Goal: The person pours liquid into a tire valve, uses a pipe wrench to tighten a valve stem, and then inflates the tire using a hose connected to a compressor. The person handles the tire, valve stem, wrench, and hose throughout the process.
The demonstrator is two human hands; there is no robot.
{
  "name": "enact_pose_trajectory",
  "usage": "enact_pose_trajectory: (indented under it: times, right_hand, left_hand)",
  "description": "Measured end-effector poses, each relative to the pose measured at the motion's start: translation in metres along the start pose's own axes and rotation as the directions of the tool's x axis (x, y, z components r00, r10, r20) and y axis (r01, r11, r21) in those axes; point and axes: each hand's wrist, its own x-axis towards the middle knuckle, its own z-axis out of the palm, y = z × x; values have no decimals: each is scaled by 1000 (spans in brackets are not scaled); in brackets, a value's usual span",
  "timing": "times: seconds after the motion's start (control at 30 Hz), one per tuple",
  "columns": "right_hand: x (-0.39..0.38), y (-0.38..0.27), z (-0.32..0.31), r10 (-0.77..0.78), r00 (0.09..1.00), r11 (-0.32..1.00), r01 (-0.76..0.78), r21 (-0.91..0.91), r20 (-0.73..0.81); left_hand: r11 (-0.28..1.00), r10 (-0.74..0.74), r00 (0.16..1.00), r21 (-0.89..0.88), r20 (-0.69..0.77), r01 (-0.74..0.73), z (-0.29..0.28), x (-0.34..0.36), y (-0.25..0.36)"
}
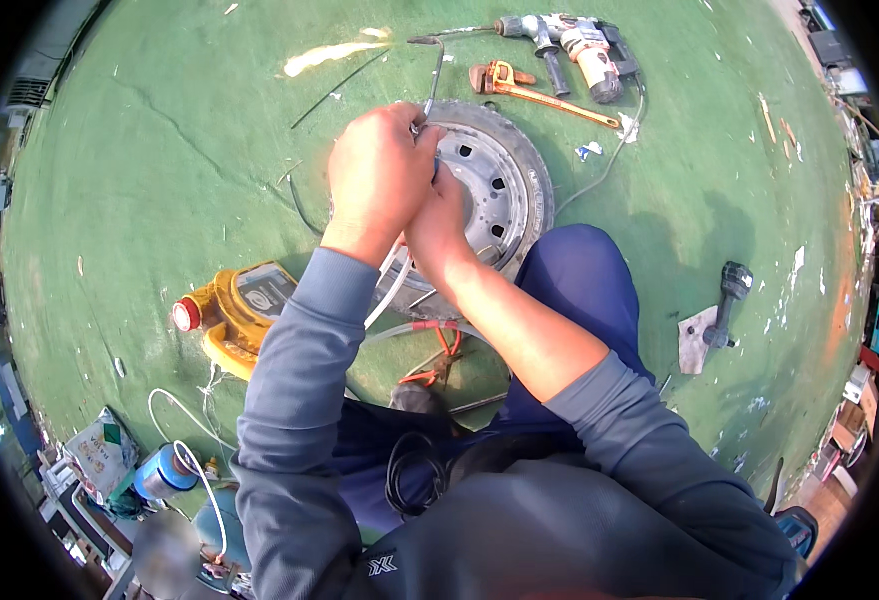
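My left hand (379,170) is closed high over the near-left part of a steel wheel with tire (524,195), its fingers around a small metal piece where a thin grey rod or cable (434,75) leads up. My right hand (437,225) is closed just beside and below it, touching it, on something mostly hidden. A white hose (392,290) runs down from under my hands. Orange-handled pliers (424,375) lie below the wheel, near a translucent hose (464,330).
A rotary hammer drill (589,55) and an orange pipe wrench (549,95) lie beyond the wheel. A yellow jug (239,315) is at left, a black tool with metal plate (729,300) at right. A blue cylinder (159,475), hoses and clutter line the lower left of the green floor (139,220).
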Motion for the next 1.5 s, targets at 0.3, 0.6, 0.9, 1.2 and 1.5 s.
enact_pose_trajectory:
  times: [0.3, 0.6, 0.9, 1.2, 1.5]
  right_hand:
    - [-9, -10, -11, 14, 998, 999, -16, 35, 60]
    - [-6, -7, -23, 92, 994, 996, -91, -17, 61]
    - [-30, -6, -73, 204, 965, 978, -208, -9, -165]
    - [-84, 37, -120, 219, 954, 938, -263, -225, -203]
    - [-95, 63, -116, 220, 942, 918, -288, -273, -254]
  left_hand:
    - [998, 37, 999, 47, -2, -37, 4, -6, 7]
    - [996, 65, 997, 63, -38, -62, 11, -9, 9]
    - [997, 13, 981, -75, 194, 1, 6, -104, -12]
    - [926, -51, 986, -363, 160, 107, 56, -167, -26]
    - [895, -130, 952, -380, 278, 233, 93, -142, -37]
